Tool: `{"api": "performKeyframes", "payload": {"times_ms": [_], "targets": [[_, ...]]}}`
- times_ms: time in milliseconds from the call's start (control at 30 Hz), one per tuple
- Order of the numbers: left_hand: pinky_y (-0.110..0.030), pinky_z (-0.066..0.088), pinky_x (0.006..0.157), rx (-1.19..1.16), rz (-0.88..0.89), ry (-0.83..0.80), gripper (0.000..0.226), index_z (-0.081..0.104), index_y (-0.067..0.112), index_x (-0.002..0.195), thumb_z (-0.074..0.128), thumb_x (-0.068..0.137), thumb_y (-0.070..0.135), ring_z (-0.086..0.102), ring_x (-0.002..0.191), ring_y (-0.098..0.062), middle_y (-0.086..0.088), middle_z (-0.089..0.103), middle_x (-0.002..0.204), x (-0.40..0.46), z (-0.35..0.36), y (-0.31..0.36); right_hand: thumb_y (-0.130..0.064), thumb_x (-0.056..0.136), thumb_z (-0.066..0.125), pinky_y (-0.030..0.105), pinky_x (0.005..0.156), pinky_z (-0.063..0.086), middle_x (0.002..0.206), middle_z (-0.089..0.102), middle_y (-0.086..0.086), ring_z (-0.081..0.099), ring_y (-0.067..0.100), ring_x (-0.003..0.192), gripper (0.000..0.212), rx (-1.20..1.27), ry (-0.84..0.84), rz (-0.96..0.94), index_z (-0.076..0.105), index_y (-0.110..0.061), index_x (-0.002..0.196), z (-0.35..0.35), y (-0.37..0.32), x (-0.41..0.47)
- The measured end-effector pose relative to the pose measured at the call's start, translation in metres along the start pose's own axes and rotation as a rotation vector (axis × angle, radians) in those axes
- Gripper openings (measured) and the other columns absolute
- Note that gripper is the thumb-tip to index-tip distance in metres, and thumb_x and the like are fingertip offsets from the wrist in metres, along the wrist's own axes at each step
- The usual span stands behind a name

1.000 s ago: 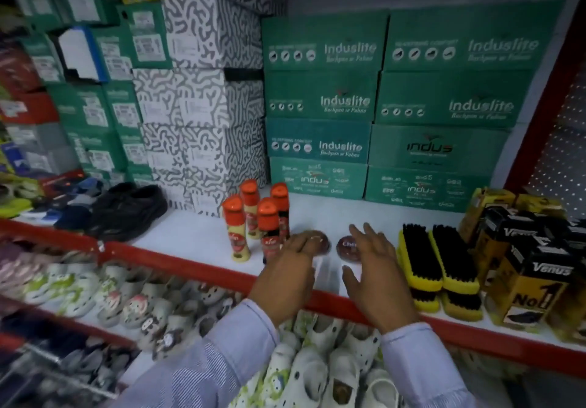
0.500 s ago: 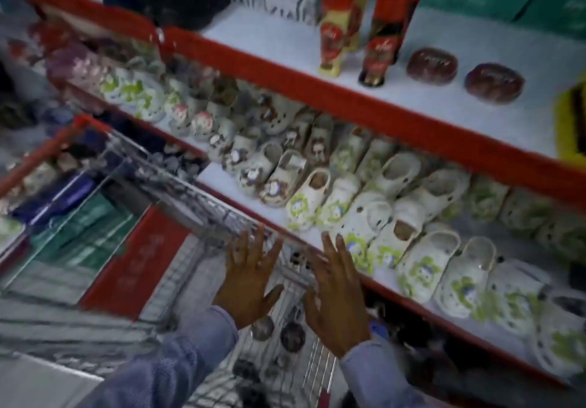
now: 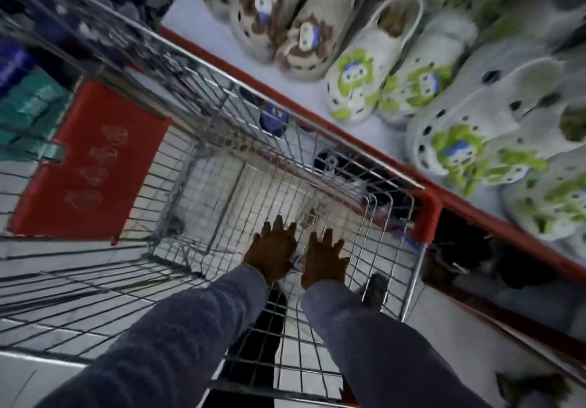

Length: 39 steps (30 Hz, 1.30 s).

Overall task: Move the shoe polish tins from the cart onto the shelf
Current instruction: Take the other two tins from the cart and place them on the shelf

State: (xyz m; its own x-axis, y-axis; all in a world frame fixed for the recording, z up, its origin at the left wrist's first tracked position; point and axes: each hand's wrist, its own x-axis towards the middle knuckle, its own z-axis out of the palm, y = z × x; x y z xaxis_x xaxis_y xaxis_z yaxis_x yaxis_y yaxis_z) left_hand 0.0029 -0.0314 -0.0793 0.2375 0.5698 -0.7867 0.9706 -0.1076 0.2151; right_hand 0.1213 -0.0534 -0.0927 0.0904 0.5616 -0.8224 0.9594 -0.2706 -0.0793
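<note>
Both my hands reach deep into the wire cart point(image 3: 177, 68), palms down near its floor. My left hand point(image 3: 274, 250) and my right hand point(image 3: 323, 257) lie side by side with fingers spread. The backs of the hands cover whatever is under them, so no shoe polish tin shows in either hand. A dark roundish shape point(image 3: 375, 284) lies on the cart floor right of my right wrist; it is too blurred to name. The upper shelf with the set-down tins is out of view.
A red-edged shelf point(image 3: 317, 112) of white and green children's clogs point(image 3: 374, 68) runs along the cart's right side. The cart has a red corner guard point(image 3: 426, 217) and a red panel point(image 3: 92, 160) at its far end. Green boxes point(image 3: 28, 106) lie at left.
My hands left the two tins on the upper shelf, dropped down past the clog shelf and now reach into the cart's bottom. The view has tipped downward.
</note>
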Motion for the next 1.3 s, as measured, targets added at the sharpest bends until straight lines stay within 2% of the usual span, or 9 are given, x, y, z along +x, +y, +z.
{"api": "performKeyframes", "payload": {"times_ms": [100, 233, 433, 600, 767, 900, 1067, 1200, 1300], "targets": [[-0.057, 0.044, 0.107, 0.03, 0.055, -0.002, 0.062, 0.033, 0.01, 0.15, 0.057, 0.093, 0.016, 0.031, 0.144, -0.046, -0.021, 0.024, 0.159, 0.014, 0.017, -0.005, -0.003, 0.103, 0.037, 0.066, 0.11, 0.036, 0.167, -0.002, 0.02, 0.011, 0.05, 0.15, 0.058, -0.029, 0.014, 0.027, 0.018, -0.016, 0.157, 0.012, -0.004, 0.012], [-0.055, 0.049, 0.097, 0.045, 0.037, 0.063, 0.046, 0.044, 0.008, 0.139, 0.05, 0.093, 0.01, 0.041, 0.13, -0.044, -0.02, 0.039, 0.142, 0.021, 0.02, -0.002, -0.001, 0.096, 0.051, 0.056, 0.1, 0.05, 0.161, 0.017, 0.021, 0.02, 0.049, 0.147, 0.063, -0.069, 0.072, 0.011, 0.026, -0.015, 0.152, 0.006, 0.001, 0.02], [-0.047, 0.049, 0.096, 0.006, 0.095, 0.232, 0.045, 0.061, 0.009, 0.12, 0.069, 0.077, 0.022, 0.048, 0.124, -0.036, -0.012, 0.05, 0.135, -0.015, -0.029, 0.001, -0.021, 0.082, 0.076, 0.052, 0.104, 0.049, 0.152, 0.035, 0.012, 0.033, 0.042, 0.141, 0.08, 0.073, 0.075, -0.06, 0.034, -0.014, 0.149, -0.053, 0.009, -0.008], [-0.043, 0.049, 0.1, -0.169, 0.102, 0.468, 0.068, 0.055, 0.016, 0.131, 0.077, 0.067, 0.029, 0.051, 0.122, -0.035, -0.01, 0.05, 0.135, -0.102, -0.101, 0.018, -0.023, 0.066, 0.079, 0.044, 0.103, 0.049, 0.129, 0.057, 0.01, 0.054, 0.034, 0.12, 0.037, 0.26, 0.229, -0.257, 0.064, -0.018, 0.099, -0.146, 0.013, -0.099], [-0.048, 0.05, 0.104, -0.24, 0.205, 0.698, 0.078, 0.056, 0.017, 0.134, 0.073, 0.061, 0.039, 0.054, 0.122, -0.035, -0.011, 0.051, 0.132, -0.188, -0.168, 0.046, -0.032, 0.053, 0.087, 0.039, 0.099, 0.052, 0.125, 0.053, 0.004, 0.058, 0.025, 0.115, 0.079, 0.365, 0.447, -0.354, 0.057, -0.022, 0.126, -0.233, 0.025, -0.201], [-0.042, 0.055, 0.095, -0.242, 0.317, 0.873, 0.083, 0.049, 0.026, 0.136, 0.065, 0.058, 0.048, 0.056, 0.115, -0.027, -0.002, 0.051, 0.127, -0.25, -0.235, 0.087, -0.032, 0.056, 0.089, 0.03, 0.097, 0.051, 0.12, 0.053, 0.002, 0.059, 0.02, 0.11, 0.078, 0.397, 0.624, -0.42, 0.06, -0.026, 0.127, -0.308, 0.041, -0.285], [-0.034, 0.055, 0.085, -0.25, 0.45, 0.995, 0.08, 0.041, 0.035, 0.128, 0.071, 0.055, 0.048, 0.058, 0.106, -0.02, 0.003, 0.057, 0.118, -0.293, -0.309, 0.138, -0.028, 0.05, 0.087, 0.032, 0.081, 0.058, 0.096, 0.07, -0.006, 0.069, 0.016, 0.09, 0.058, 0.437, 0.858, -0.471, 0.069, -0.021, 0.105, -0.374, 0.07, -0.359], [-0.024, 0.05, 0.066, -0.253, 0.597, 1.063, 0.075, 0.039, 0.035, 0.117, 0.073, 0.052, 0.048, 0.061, 0.09, -0.013, 0.007, 0.059, 0.107, -0.311, -0.355, 0.185, -0.029, 0.052, 0.09, 0.03, 0.092, 0.056, 0.115, 0.071, 0.0, 0.069, 0.016, 0.102, 0.076, 0.515, 0.976, -0.419, 0.06, -0.022, 0.122, -0.409, 0.099, -0.383], [-0.015, 0.044, 0.062, -0.304, 0.677, 1.07, 0.085, 0.038, 0.03, 0.122, 0.071, 0.047, 0.054, 0.065, 0.091, -0.015, 0.007, 0.061, 0.106, -0.314, -0.392, 0.227, -0.043, 0.047, 0.092, 0.03, 0.093, 0.055, 0.121, 0.069, 0.003, 0.068, 0.02, 0.109, 0.088, 0.54, 1.049, -0.322, 0.06, -0.021, 0.126, -0.438, 0.123, -0.388]]}}
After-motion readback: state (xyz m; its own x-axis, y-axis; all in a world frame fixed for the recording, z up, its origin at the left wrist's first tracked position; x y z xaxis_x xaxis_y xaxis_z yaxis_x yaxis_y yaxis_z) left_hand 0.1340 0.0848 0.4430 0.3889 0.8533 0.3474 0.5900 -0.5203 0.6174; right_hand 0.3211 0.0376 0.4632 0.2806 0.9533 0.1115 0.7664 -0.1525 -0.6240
